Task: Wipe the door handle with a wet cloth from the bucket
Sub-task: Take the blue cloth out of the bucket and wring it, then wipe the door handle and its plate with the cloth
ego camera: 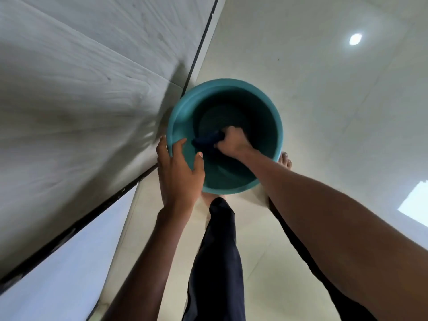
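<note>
Dark blue cloth (208, 140), bunched up, down inside the teal bucket (178, 126), low against the near-left part of the inner wall. Long axis running roughly left to right, the right end gathered under the right hand (232, 142), the left end trailing free toward the bucket wall. Right hand plunged deep in the bucket, fingers (228, 133) curled tight around the cloth — a closed fist, holding it. Water level impossible to judge; the bottom just dark.

Left hand (178, 167) up at the near-left rim, fingers spread fairly wide, draped over the edge with fingertips on the inside wall, thumb outside. Steadying the bucket, by the look of it, not gripping the cloth, though just beside its loose end. So: right hand on the cloth, left the near neighbour, free to join for a wring.

Bucket standing on the pale floor (324, 112), tucked against the foot of a grey wood-grain door (81, 89) on the left. Bare toes (286, 159) poking out past the bucket's right side, dark trouser leg (217, 251) below. No door handle in sight — somewhere above, out of view. Likely step in hand: soaking or lifting out the cloth. Next up, probably straight up and clear of the rim, a squeeze, then a rise toward the door on the left. Drips on the floor the obvious hazard.
</note>
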